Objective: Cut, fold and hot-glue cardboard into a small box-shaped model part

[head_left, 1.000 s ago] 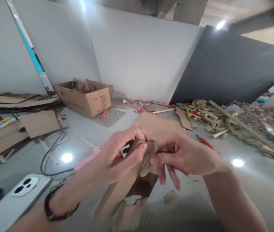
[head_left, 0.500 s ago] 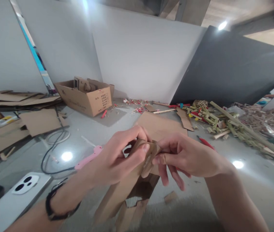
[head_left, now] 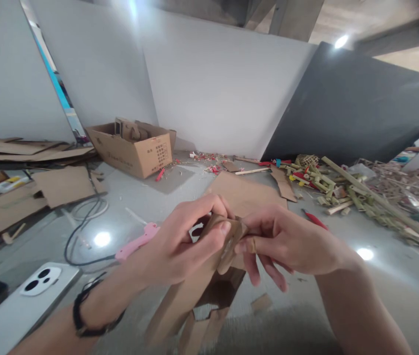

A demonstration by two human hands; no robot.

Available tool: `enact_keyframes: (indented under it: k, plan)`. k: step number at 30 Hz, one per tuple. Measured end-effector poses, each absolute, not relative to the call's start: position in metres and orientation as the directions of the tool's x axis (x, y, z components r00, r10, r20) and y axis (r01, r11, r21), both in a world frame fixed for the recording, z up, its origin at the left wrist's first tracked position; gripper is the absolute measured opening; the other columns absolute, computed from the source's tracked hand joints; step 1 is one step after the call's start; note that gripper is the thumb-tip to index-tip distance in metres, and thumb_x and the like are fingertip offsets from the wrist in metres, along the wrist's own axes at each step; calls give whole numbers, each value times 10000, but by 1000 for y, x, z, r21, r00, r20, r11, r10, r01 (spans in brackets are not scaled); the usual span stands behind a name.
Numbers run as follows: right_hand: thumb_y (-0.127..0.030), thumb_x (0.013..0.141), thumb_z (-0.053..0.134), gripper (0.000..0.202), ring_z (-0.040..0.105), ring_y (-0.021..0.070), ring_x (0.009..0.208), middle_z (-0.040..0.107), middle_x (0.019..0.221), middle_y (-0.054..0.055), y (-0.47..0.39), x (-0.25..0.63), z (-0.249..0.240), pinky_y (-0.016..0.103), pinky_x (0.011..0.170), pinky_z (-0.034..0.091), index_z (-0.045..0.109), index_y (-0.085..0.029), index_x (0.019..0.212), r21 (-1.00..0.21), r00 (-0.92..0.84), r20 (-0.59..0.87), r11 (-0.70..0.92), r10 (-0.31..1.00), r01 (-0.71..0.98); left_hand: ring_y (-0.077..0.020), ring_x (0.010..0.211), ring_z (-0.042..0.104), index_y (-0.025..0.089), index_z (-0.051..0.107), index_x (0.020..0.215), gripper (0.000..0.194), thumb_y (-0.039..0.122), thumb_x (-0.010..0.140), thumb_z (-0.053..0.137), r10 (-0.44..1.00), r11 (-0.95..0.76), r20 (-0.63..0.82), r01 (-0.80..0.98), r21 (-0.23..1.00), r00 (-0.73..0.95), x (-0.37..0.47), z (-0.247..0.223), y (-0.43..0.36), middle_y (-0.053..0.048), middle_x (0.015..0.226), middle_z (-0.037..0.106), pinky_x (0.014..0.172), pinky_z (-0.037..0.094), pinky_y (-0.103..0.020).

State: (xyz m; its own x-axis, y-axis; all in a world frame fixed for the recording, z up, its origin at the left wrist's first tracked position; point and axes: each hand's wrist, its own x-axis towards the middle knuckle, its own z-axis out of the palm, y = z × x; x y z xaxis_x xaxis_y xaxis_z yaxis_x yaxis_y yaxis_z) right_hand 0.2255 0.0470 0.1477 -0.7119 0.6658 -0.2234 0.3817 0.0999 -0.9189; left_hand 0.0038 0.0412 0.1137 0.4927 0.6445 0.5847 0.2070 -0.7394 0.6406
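Observation:
Between both hands is a folded cardboard piece [head_left: 227, 251], small and brown with a rounded lower end. My left hand [head_left: 194, 236] is closed on it, thumb pressed flat on its near face and fingers curled behind. My right hand [head_left: 272, 241] pinches its right edge between thumb and forefinger, the other fingers hanging loose below. Under the hands a larger cardboard structure [head_left: 179, 305] with long strips and a dark hollow extends toward me. Whether the small piece is joined to it I cannot tell. A pink glue gun [head_left: 135, 244] lies left of my left wrist, its handle partly covered.
A flat cardboard sheet [head_left: 246, 190] lies beyond my hands. An open cardboard box [head_left: 131, 153] stands at back left. At left are a white phone [head_left: 27, 310], a black cable [head_left: 70, 246] and cardboard scraps [head_left: 61, 185]. A red-handled tool [head_left: 315, 219] and bamboo pieces [head_left: 357, 202] lie at right.
Both hands keep their grip on the small cardboard piece, which has turned slightly so its front face shows a little more. The view has shifted slightly.

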Motion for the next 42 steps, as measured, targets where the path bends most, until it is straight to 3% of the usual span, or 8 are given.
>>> enact_keyframes:
  k: [4,13,35,42]
  plan:
    - [-319,1001,579,234,544,31,355,737,678,1,47,225,148,115,347,373,692,-145,892,-922,-716,-208,111,666,371,-171,698,532,240,474,837,214,326,1028,432,666,-682,545,120,721,510,4,114,40,-23,872,611,621,395,-341]
    - [-345,1002,586,245,527,26,376,738,681,0,47,227,148,108,365,393,706,-148,919,-915,-707,-219,111,672,389,-189,691,539,258,468,833,191,321,1011,439,677,-664,525,122,738,515,3,116,40,-26,864,617,609,379,-366]
    - [-335,1005,584,259,513,26,366,726,672,0,46,226,149,113,364,395,732,-145,907,-910,-701,-209,126,682,394,-127,685,514,205,488,830,204,255,1021,436,665,-686,550,121,718,505,4,115,41,-15,857,606,596,367,-304]
    - [-337,1026,550,302,531,34,360,706,657,8,46,225,153,127,369,399,785,-147,1028,-904,-735,-220,149,641,400,-130,673,488,204,489,827,214,283,1020,442,686,-667,544,120,735,484,6,113,42,-27,881,610,584,358,-303]
